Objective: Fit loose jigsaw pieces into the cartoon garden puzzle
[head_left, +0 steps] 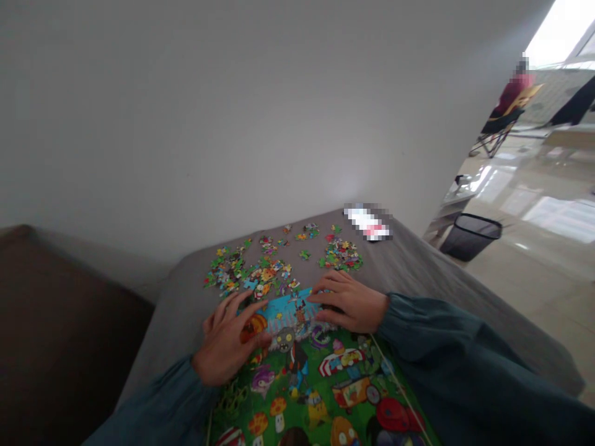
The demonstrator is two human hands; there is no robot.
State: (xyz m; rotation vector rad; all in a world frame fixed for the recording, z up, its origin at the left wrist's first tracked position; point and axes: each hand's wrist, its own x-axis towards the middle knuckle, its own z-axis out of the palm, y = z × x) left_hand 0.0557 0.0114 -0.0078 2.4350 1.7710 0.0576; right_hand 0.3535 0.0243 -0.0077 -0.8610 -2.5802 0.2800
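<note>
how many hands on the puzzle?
2. Left hand rests on the puzzle at its upper left; right hand lies flat on its upper right edge, near loose pieces.

Bright green cartoon puzzle (320,384), multicoloured loose pieces (260,272), grey tablecloth (186,310), teal sleeves (446,341)

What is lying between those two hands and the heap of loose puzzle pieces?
Nothing visible. The left hand and right hand rest on the puzzle, and the loose pieces lie just beyond the fingertips on bare grey cloth.

a glossy printed cardboard puzzle (320,384) lies on matt grey cloth (413,266), beside dull teal fabric sleeves (446,334).
</note>
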